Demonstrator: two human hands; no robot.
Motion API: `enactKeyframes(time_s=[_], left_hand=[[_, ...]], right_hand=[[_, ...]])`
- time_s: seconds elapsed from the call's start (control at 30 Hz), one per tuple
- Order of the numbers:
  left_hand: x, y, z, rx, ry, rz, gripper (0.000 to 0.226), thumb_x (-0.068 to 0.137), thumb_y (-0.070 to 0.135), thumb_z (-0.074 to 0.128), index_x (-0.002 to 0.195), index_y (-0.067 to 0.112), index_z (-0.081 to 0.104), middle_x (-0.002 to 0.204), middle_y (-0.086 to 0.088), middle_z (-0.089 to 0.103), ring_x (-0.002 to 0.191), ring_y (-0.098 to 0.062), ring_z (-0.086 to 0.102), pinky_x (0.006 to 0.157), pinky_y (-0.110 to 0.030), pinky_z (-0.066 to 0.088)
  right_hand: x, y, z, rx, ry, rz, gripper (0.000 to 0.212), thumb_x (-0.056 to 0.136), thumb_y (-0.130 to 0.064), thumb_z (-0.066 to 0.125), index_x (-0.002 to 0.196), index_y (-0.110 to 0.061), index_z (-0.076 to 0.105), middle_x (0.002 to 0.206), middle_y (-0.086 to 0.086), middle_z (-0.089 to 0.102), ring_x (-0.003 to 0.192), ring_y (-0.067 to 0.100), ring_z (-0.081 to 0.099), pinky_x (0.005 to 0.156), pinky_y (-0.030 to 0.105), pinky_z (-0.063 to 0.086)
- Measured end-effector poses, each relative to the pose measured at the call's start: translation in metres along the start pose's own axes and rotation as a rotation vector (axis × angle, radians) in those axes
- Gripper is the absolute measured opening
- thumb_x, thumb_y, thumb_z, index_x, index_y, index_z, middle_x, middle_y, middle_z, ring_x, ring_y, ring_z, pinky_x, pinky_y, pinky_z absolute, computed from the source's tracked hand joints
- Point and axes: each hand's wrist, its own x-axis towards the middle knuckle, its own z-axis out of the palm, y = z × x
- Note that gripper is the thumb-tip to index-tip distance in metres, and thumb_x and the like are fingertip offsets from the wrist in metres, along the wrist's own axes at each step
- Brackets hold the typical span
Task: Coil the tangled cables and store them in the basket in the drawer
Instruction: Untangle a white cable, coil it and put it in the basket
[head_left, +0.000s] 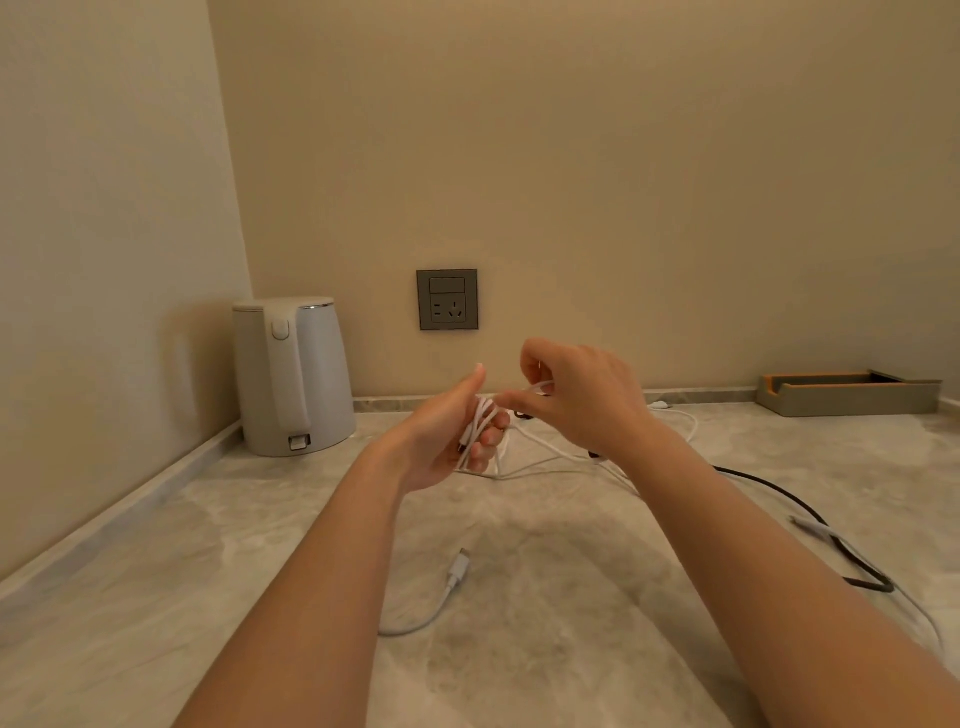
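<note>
head | marble counter (156, 597), beige walls (623, 156) | socket (447, 300), tray (847, 395), black cable (878, 586) right of kettle (293, 379) | left hand (441, 441) holds, right hand (576, 395) pinches white cable (480, 418)

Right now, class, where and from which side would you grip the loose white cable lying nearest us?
Probably pinch its plug end from above: the near white cable lies flat on the counter, its rigid plug free and uncovered.

1. Warm, dim, yellowish light throughout.
2. Below where the left hand (445, 437) and right hand (583, 399) grip the white cable (485, 414), a broad soft shadow pools on the countertop (545, 577).
3. Left of the grip, the kettle (292, 379) casts a faint shadow on the wall (130, 260).
4. Far from the grip, the edges bend with wide-angle distortion.
</note>
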Motion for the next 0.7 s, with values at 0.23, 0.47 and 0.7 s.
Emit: enactKeyframes(time_s=[0.23,0.47,0.7], left_hand=[[-0.005,0.002,-0.001,0.004,-0.244,-0.04,0.051,0.086,0.058,0.038,0.066,0.012,0.044,0.041,0.01,0.026,0.032,-0.002,0.021,0.034,-0.014,0.02],[-0.003,0.0,-0.007,0.011,-0.168,0.06,0.039,0.102,0.027,0.034,0.066,0.013,0.041,0.037,0.01,0.028,0.03,-0.001,0.021,0.033,-0.014,0.018],[0.005,-0.004,-0.008,0.039,0.103,0.096,0.043,0.104,0.025,0.033,0.063,0.013,0.039,0.038,0.009,0.026,0.03,-0.003,0.02,0.032,-0.015,0.019]], right_hand=[[0.002,0.012,0.011,0.347,0.0,0.05,0.038,0.074,-0.046,0.072,0.07,-0.018,0.046,0.055,-0.01,0.042,0.051,0.006,0.036,0.053,0.027,0.031],[0.003,0.017,0.013,0.87,-0.206,0.475,0.018,0.093,-0.03,0.058,0.097,-0.012,0.06,0.074,0.001,0.057,0.059,0.007,0.052,0.06,0.022,0.045],[-0.003,0.024,0.008,1.534,-0.526,1.002,0.044,0.082,-0.048,0.064,0.086,-0.005,0.064,0.092,0.013,0.07,0.081,0.024,0.068,0.079,0.035,0.054]])
